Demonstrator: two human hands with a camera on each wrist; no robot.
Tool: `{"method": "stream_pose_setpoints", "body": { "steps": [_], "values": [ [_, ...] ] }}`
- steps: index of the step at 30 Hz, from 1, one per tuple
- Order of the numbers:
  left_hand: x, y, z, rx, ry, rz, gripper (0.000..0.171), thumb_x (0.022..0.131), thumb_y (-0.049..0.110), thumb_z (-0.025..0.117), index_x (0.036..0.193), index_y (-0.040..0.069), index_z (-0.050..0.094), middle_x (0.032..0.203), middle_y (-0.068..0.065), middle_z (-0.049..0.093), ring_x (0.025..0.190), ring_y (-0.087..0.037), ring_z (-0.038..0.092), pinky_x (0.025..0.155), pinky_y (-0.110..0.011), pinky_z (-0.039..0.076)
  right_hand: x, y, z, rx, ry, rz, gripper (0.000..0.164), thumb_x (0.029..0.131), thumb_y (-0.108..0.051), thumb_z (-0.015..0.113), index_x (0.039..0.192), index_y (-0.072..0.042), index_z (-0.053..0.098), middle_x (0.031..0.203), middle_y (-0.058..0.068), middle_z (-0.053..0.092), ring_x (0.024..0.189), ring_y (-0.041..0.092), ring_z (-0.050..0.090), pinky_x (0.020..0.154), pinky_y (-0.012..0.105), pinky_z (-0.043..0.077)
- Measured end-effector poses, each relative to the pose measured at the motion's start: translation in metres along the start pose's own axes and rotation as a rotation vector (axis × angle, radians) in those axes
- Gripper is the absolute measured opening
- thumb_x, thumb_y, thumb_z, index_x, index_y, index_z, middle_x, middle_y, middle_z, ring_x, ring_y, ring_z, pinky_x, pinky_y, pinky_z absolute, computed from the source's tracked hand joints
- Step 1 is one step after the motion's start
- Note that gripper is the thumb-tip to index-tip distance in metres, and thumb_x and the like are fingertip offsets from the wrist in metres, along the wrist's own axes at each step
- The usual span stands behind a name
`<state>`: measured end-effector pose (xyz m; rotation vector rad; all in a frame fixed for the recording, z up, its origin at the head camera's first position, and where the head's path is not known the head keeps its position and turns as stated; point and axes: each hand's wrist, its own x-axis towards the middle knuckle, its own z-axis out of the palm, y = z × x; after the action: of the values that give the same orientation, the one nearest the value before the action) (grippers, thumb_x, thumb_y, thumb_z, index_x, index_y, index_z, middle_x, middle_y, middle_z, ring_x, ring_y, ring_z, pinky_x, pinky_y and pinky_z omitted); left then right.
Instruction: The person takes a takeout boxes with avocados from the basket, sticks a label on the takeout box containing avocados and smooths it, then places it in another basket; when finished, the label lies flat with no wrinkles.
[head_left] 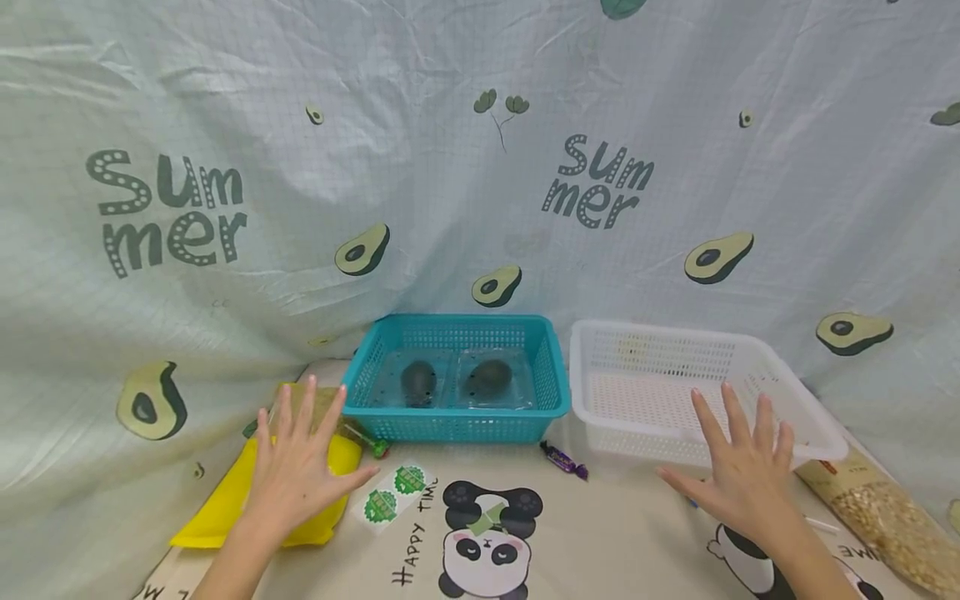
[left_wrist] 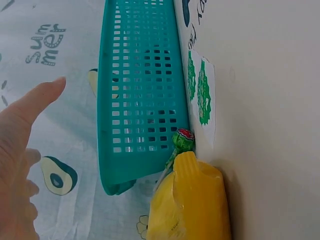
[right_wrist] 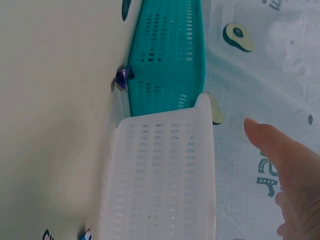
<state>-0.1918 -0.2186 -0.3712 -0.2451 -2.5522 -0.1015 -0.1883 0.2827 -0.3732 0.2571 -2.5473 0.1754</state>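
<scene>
From my remote station I record the left hand by the yellow packet, front-left of the teal basket; the right hand by the white basket, to the teal basket's right. Fingers on both: extended, spread wide.

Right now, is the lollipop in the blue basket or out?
Out: the lollipop lies outside the blue basket, by the yellow bag.
</scene>
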Motion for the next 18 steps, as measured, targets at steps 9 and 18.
{"method": "stream_pose_setpoints", "body": {
  "steps": [9, 18],
  "values": [
    [0.028, 0.023, 0.002, -0.203, -0.009, -0.082, 0.083, 0.077, 0.055, 0.055, 0.141, 0.013, 0.023, 0.144, -0.024, 0.017, 0.131, -0.042, 0.015, 0.099, -0.06, 0.02, 0.023, -0.019, 0.004, 0.091, 0.02, -0.058, 0.09, 0.071, -0.055, 0.062, 0.142, -0.019, 0.019, 0.145, 0.021, 0.009, 0.129, 0.048, -0.007, 0.092, 0.069, 0.003],
    [0.072, 0.06, 0.021, -0.451, -0.052, -0.095, 0.054, 0.088, 0.037, 0.048, 0.132, 0.007, 0.04, 0.136, -0.018, 0.035, 0.121, -0.037, 0.035, 0.093, -0.055, 0.033, 0.081, -0.07, 0.031, 0.369, -0.031, -0.126, 0.062, 0.085, -0.029, 0.056, 0.135, -0.001, 0.032, 0.14, 0.029, 0.017, 0.124, 0.05, 0.014, 0.094, 0.064, 0.015]
  ]
}}
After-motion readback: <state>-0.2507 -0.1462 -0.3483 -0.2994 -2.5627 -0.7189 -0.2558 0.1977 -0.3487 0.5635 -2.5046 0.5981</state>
